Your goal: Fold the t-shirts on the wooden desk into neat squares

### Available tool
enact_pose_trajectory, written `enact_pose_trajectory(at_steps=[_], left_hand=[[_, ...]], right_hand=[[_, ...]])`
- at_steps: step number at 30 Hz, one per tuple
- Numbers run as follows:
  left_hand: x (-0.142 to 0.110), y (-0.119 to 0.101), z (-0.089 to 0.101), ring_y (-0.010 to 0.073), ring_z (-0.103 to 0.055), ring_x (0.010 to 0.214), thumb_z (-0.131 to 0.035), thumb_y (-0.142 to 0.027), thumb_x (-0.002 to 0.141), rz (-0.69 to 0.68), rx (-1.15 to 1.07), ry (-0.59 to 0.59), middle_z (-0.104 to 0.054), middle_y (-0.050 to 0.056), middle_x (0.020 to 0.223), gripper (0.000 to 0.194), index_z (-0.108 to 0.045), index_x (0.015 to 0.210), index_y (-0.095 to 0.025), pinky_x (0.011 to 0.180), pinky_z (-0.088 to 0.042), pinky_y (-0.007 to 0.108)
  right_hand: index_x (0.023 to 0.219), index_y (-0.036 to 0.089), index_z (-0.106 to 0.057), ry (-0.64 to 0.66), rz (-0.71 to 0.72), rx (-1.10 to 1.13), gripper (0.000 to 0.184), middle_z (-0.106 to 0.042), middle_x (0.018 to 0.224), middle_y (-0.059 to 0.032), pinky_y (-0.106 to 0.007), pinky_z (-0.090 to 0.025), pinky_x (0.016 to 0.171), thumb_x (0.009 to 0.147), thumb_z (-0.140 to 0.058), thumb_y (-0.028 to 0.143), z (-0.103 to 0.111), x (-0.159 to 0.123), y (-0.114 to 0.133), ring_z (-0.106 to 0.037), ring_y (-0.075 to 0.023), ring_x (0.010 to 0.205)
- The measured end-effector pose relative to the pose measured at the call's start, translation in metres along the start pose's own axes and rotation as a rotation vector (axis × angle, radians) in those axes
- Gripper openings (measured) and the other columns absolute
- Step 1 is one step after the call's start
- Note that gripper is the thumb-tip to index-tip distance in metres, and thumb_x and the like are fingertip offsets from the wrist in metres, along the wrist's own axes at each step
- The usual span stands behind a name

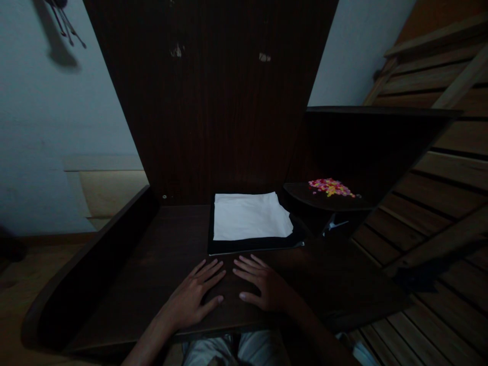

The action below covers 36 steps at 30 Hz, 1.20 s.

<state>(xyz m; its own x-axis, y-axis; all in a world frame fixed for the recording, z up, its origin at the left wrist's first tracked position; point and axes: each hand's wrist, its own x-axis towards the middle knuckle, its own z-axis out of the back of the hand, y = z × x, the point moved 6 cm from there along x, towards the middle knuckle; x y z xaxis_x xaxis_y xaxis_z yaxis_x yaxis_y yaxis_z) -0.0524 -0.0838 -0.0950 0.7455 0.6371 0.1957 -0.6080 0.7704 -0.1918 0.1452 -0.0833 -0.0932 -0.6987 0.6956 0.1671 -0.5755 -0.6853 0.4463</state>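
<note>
My left hand (198, 293) lies flat on the dark wooden desk (168, 264), palm down, fingers spread. Beside it, my right hand (261, 284) rests the same way, with a gap between the two thumbs. Neither hand holds anything. Just beyond the fingertips lies a white sheet (249, 216), paper or cloth, with an uneven right edge. It sits on a flat black mat or folder (251, 247), whose near edge is close to my fingers but not touched by them.
A small corner shelf (305, 197) at the right bears a pile of pink, red and yellow pieces (331, 187). Under it is a pale, thin object (333, 225) I cannot make out. A raised side panel (87, 259) bounds the desk's left. Wooden slats (438, 203) stand at the right.
</note>
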Motion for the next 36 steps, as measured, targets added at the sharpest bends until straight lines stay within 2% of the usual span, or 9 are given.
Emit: enact_pose_trajectory(at_steps=[22, 30, 34, 36], left_hand=[[0.000, 0.001, 0.001, 0.0251, -0.035, 0.143, -0.051, -0.045, 0.095, 0.025, -0.073, -0.014, -0.036, 0.006, 0.156, 0.061, -0.033, 0.151, -0.031, 0.117, -0.031, 0.054], [0.001, 0.002, 0.003, 0.0250, -0.040, 0.140, -0.052, -0.049, 0.093, 0.063, -0.073, -0.026, -0.043, 0.007, 0.152, 0.057, -0.045, 0.145, -0.028, 0.116, -0.034, 0.052], [0.002, 0.003, 0.006, 0.0250, -0.047, 0.135, -0.056, -0.048, 0.091, 0.080, -0.097, -0.099, -0.052, 0.007, 0.145, 0.053, -0.054, 0.138, -0.026, 0.114, -0.038, 0.050], [0.002, 0.005, 0.006, 0.0249, -0.052, 0.131, -0.054, -0.046, 0.092, 0.102, -0.089, -0.133, -0.057, 0.008, 0.140, 0.047, -0.060, 0.133, -0.024, 0.112, -0.042, 0.049]], right_hand=[[0.147, 0.024, -0.043, -0.004, 0.008, -0.003, 0.062, -0.037, 0.154, -0.0092, -0.054, -0.020, 0.120, 0.091, -0.056, 0.047, -0.001, 0.000, -0.001, -0.030, -0.0264, 0.145], [0.146, 0.024, -0.044, 0.010, 0.009, -0.005, 0.062, -0.039, 0.154, -0.0097, -0.054, -0.019, 0.120, 0.091, -0.055, 0.049, 0.001, 0.001, 0.000, -0.032, -0.0266, 0.144], [0.140, 0.024, -0.053, -0.004, -0.013, -0.014, 0.058, -0.045, 0.150, -0.0102, -0.054, -0.025, 0.117, 0.088, -0.059, 0.051, 0.003, 0.004, -0.002, -0.038, -0.0284, 0.141], [0.128, 0.023, -0.065, -0.050, -0.014, -0.015, 0.048, -0.057, 0.139, -0.0101, -0.049, -0.035, 0.111, 0.089, -0.058, 0.051, 0.010, 0.010, 0.001, -0.050, -0.0274, 0.132]])
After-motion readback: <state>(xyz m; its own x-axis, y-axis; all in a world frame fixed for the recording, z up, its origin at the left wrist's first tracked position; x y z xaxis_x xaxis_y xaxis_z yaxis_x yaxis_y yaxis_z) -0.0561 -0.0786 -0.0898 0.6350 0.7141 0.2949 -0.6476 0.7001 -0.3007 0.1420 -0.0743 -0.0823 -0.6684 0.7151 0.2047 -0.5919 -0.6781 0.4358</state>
